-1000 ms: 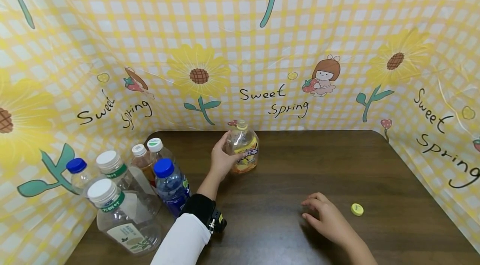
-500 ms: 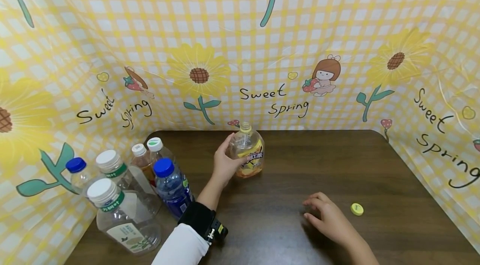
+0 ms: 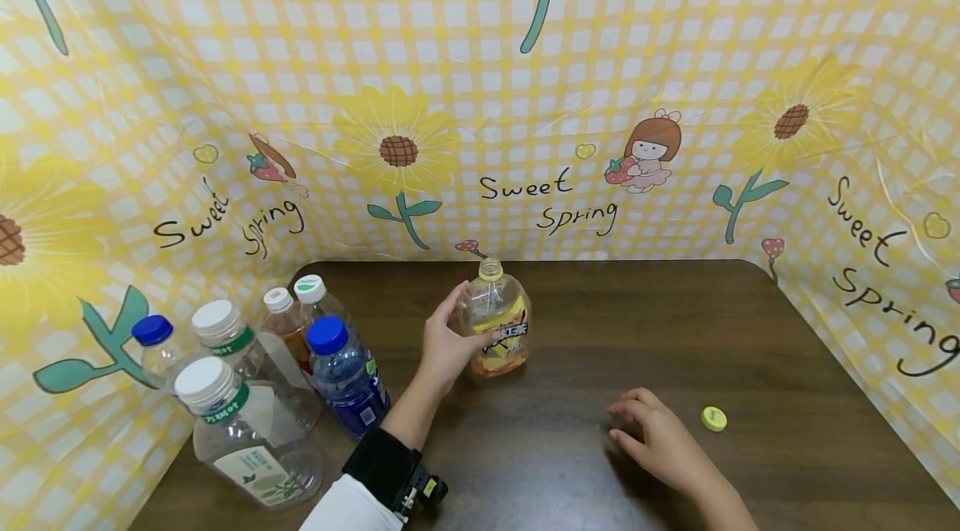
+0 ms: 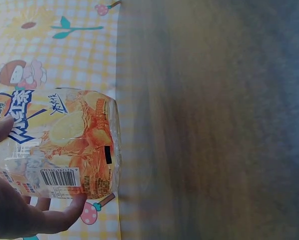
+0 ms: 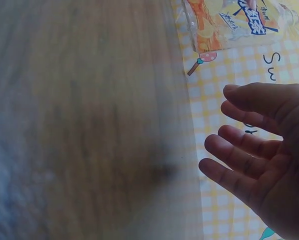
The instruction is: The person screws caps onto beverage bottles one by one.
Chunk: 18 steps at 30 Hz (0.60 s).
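Observation:
My left hand (image 3: 448,343) grips a clear plastic tea bottle (image 3: 512,310) by its side, thumb in front and fingers round the back. The bottle has a yellow-orange label and an uncovered mouth, and it stands nearly upright; whether its base touches the table cannot be seen. In the left wrist view the label (image 4: 69,130) shows a lemon picture and a barcode. My right hand (image 3: 656,439) holds nothing, its fingers loosely bent, over the right part of the table. A small yellow bottle cap (image 3: 714,419) lies on the table just right of that hand.
Several capped bottles stand grouped at the left: a blue-labelled bottle (image 3: 348,381) nearest my left forearm, a large clear bottle (image 3: 258,456) in front, others behind. The brown wooden table (image 3: 570,414) meets a yellow checked cloth (image 3: 480,64) at back and sides.
The left hand has brought the bottle nearer to me and slightly to the right, and the bottle has come more upright. My right hand and the cap have barely moved.

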Tool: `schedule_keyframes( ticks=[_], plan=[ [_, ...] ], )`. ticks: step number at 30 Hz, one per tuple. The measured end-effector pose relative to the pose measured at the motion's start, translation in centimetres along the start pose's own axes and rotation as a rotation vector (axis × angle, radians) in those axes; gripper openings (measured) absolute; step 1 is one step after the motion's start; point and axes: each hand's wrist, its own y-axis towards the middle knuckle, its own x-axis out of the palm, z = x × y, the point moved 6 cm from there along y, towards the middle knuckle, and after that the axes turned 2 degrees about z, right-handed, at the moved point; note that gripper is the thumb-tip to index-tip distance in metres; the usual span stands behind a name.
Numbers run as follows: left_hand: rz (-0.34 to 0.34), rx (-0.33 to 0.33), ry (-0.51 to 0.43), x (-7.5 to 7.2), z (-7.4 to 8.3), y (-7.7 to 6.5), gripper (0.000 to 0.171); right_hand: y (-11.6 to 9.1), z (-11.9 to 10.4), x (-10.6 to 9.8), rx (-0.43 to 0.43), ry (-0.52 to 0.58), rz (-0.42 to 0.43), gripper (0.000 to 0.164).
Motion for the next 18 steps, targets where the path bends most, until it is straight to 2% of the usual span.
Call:
schedule_keyframes(
  ticks=[5,6,18],
  plan=[
    [-0.005,-0.012,0.003,-0.1,-0.2,-1.1,0.088,-0.1,0.1,0.0,-0.002,-0.004,0.011,0.023],
    [-0.012,-0.007,0.005,0.0,0.4,-1.6,0.087,-0.1,0.0,-0.1,-0.009,-0.006,0.022,0.023],
    [-0.089,0.013,0.045,1.2,0.8,-4.6,0.085,0.5,-0.2,-0.4,-0.004,-0.034,0.041,0.023]
  ],
)
